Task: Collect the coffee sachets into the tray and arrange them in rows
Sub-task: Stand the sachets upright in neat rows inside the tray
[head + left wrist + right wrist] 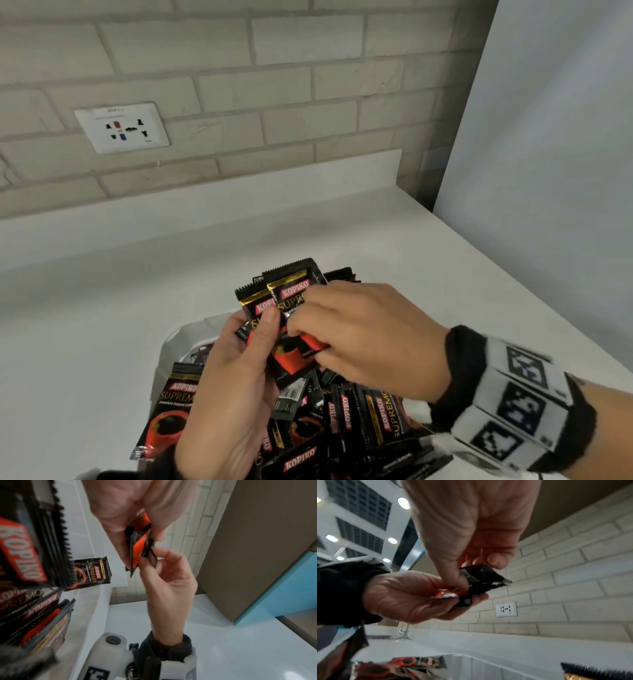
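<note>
Black cuffs, and white wristband bearing black square markers.

Bare desk left of and behind the tray: open for a pass. Heaped sachets crowding the tray, both grips close above them. Blocked at the back by the brick wall, at right by a panel.

A white socket plate is set in the pale brick wall above the white counter.
</note>
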Demonstrator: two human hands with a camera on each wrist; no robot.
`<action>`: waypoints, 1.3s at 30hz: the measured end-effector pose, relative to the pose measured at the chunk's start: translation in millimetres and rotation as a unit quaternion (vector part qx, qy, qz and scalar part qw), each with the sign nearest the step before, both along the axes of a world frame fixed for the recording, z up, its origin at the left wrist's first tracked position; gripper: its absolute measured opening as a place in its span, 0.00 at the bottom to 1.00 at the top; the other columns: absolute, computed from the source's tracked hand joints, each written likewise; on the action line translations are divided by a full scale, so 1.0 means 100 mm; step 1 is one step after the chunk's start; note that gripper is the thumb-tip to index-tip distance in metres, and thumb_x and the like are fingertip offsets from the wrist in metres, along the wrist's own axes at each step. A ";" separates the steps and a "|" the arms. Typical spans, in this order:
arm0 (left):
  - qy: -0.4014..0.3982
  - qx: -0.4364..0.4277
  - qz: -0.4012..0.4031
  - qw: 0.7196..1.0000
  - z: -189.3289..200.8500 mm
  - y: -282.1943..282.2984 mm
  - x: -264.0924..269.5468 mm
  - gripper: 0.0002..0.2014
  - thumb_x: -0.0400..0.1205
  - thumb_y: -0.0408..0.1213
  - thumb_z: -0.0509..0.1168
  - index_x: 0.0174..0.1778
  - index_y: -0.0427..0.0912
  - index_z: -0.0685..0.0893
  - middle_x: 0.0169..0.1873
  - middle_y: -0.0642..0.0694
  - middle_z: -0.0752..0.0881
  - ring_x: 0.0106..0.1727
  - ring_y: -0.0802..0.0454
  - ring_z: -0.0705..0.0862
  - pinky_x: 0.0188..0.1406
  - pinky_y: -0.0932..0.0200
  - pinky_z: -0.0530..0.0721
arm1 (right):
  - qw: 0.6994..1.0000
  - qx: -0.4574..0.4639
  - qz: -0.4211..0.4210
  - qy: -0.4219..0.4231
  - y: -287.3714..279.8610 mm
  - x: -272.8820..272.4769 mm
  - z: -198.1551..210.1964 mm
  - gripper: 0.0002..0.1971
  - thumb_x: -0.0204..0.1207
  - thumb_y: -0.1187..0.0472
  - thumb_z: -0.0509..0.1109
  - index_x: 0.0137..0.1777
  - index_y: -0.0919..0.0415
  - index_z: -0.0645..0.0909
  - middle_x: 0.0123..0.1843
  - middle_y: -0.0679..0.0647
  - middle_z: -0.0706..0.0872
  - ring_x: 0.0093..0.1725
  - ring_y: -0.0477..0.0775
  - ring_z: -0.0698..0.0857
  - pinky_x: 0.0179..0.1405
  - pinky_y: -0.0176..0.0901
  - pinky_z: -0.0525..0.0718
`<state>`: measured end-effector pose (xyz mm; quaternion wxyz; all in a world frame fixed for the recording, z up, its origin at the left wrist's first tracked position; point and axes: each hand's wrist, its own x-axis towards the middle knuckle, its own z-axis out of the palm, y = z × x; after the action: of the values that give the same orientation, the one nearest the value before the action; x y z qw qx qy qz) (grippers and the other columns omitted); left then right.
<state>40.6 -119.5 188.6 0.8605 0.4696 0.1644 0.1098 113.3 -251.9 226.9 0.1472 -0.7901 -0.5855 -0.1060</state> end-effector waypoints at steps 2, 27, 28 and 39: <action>-0.010 -0.003 -0.002 1.000 0.02 -0.02 -0.01 0.17 0.68 0.40 0.64 0.52 0.38 0.80 0.34 0.42 0.90 0.33 0.50 0.89 0.30 0.56 0.89 | 0.998 0.005 -0.011 0.061 0.02 -0.02 -0.03 0.11 0.67 0.58 0.60 0.46 0.53 0.81 0.39 0.45 0.79 0.35 0.43 0.74 0.29 0.30 0.70; 0.031 0.132 0.011 0.991 -0.04 0.10 -0.06 0.22 0.62 0.42 0.74 0.52 0.46 0.82 0.45 0.42 0.91 0.45 0.44 0.90 0.44 0.44 0.86 | 0.885 0.040 -0.131 0.445 0.04 0.49 0.13 0.09 0.69 0.68 0.75 0.44 0.54 0.82 0.33 0.49 0.85 0.26 0.37 0.81 0.26 0.27 0.79; 0.033 0.128 0.012 0.991 -0.04 0.11 -0.06 0.23 0.61 0.43 0.75 0.52 0.46 0.82 0.45 0.41 0.91 0.45 0.43 0.90 0.42 0.44 0.87 | 0.884 0.041 -0.129 0.447 0.03 0.51 0.13 0.09 0.69 0.68 0.75 0.42 0.54 0.82 0.33 0.49 0.84 0.26 0.37 0.81 0.26 0.27 0.79; 0.045 0.188 0.013 0.981 -0.10 0.08 0.00 0.15 0.70 0.30 0.69 0.52 0.46 0.81 0.42 0.46 0.91 0.44 0.47 0.90 0.48 0.46 0.83 | 0.869 0.087 -0.100 0.477 0.08 0.38 0.14 0.10 0.69 0.49 0.72 0.45 0.53 0.82 0.44 0.52 0.85 0.36 0.50 0.84 0.32 0.42 0.86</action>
<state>41.1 -111.3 178.5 0.7471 0.6254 0.1850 0.1284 151.8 -243.9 240.9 0.4654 -0.7827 -0.3502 0.2195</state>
